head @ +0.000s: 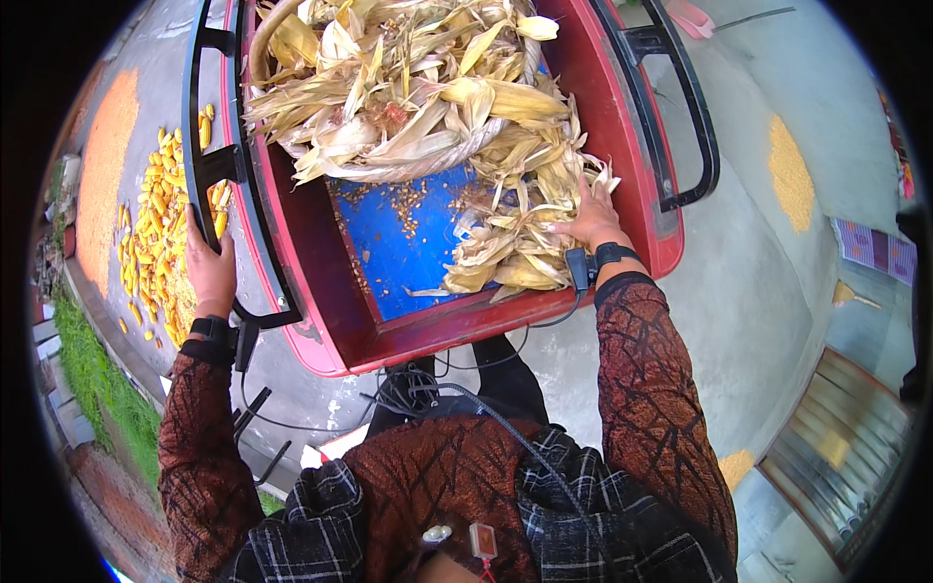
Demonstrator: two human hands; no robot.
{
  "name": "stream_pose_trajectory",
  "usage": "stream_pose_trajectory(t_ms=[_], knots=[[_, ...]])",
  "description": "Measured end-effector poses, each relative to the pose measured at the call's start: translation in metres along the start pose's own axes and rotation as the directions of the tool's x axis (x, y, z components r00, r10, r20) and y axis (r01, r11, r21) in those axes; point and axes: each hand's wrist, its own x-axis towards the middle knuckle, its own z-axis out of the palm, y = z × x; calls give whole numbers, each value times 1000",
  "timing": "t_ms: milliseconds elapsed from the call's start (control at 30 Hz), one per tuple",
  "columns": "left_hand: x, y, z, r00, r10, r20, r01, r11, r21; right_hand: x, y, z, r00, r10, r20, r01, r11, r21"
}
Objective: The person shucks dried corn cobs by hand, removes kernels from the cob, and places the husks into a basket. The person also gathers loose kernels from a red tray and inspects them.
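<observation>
Dry corn husks fill much of a red metal cargo bed, some heaped in a woven basket with a curved rim. My right hand rests with fingers spread on loose husks at the bed's near right corner; whether it grips any is unclear. My left hand is on the black side rail, its fingers partly hidden behind the bar. Between the basket and the near wall, the blue bed floor shows, scattered with corn kernels.
Yellow corn cobs lie on the concrete at left, beside a long spread of orange grain. Another black rail edges the bed's right side. Beyond it are a yellow grain pile and a broom. Cables hang near my legs.
</observation>
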Motion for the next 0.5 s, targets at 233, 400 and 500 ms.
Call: stream_pose_trajectory(t_ms=[233,400,500], knots=[[2,11,-6,997,-26,68,21,997,76,63,27,48,992,56,116,-59,998,25],[3,10,-3,995,-44,87,33,991,126,91,34,82,972,137,192,-164,977,134],[3,8,-2,996,-9,88,-2,992,124,99,35,98,983,150,103,-165,975,151]])
